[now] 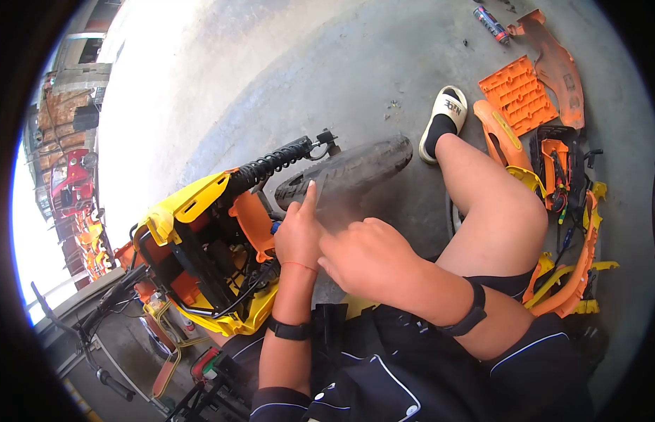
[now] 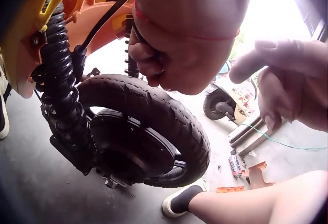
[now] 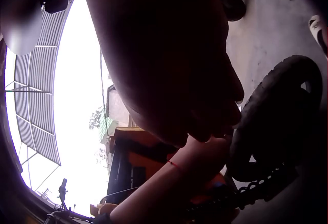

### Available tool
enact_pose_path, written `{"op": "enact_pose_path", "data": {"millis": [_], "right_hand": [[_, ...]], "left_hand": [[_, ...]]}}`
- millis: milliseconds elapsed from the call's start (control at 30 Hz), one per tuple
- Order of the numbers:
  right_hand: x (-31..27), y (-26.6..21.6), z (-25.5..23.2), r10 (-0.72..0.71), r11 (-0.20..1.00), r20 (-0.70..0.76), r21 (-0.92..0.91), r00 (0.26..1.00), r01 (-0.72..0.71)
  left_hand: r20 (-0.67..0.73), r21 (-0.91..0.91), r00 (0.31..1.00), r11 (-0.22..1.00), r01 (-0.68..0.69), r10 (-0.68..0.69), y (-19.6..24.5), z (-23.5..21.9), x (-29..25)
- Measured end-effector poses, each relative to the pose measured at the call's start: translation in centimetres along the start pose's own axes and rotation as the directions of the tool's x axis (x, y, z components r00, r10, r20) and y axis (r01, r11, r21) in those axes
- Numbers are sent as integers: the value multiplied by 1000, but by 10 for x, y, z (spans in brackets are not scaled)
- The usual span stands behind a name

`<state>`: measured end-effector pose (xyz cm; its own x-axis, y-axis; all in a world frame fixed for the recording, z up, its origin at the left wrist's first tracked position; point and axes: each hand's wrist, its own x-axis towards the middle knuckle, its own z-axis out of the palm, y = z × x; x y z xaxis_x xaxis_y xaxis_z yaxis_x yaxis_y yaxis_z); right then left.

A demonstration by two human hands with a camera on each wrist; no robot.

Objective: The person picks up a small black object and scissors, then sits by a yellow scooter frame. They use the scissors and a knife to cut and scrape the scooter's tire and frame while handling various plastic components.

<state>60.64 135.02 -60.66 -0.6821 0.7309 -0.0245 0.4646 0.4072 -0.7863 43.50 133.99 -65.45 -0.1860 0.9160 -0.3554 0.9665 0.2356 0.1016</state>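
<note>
My left hand (image 1: 298,235), a red string at its wrist, is beside the orange inner panel (image 1: 254,226) of a yellow scooter body (image 1: 190,204). Its index finger points up past the tyre (image 1: 363,169) and the other fingers curl. A small blue end (image 1: 275,227) shows at that hand, and in the left wrist view a dark strip (image 2: 146,42) shows between the curled fingers; I cannot tell its kind. My right hand (image 1: 370,257), blurred, crosses close to the left. In the left wrist view its index finger (image 2: 253,65) reaches out, with nothing visible held.
A black coil shock absorber (image 2: 57,75) stands beside the wheel's dark hub (image 2: 128,147). Orange and yellow body panels (image 1: 517,98) lie on the floor at the right, near a spray can (image 1: 491,25) and a dark tray with wires (image 1: 558,169). Handlebars (image 1: 95,337) are at lower left.
</note>
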Motion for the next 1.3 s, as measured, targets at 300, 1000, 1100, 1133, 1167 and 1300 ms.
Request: {"op": "enact_pose_path", "data": {"millis": [300, 1000, 1100, 1133, 1167, 1300], "right_hand": [[-10, 0, 9, 7, 999, 76, -50, 997, -3], [16, 30, 9, 264, 940, -28, -219, 964, -263], [15, 31, 11, 276, 941, -13, -202, 961, -273], [14, 31, 11, 276, 941, -11, -202, 961, -272], [15, 29, 11, 273, 944, 4, -194, 962, -267], [20, 27, 14, 249, 951, -27, -181, 968, -250]], "left_hand": [[12, 100, 997, 992, -71, 70, 7, -1, 14], [67, 35, 995, 996, -81, 79, 17, -3, 35], [71, 7, 996, 999, -53, 53, 11, -1, 26], [72, 6, 996, 999, -52, 51, 9, 0, 21], [60, 11, 997, 999, -45, 44, 8, 0, 17], [4, -4, 999, 999, -53, 53, -4, 4, -3]]}}
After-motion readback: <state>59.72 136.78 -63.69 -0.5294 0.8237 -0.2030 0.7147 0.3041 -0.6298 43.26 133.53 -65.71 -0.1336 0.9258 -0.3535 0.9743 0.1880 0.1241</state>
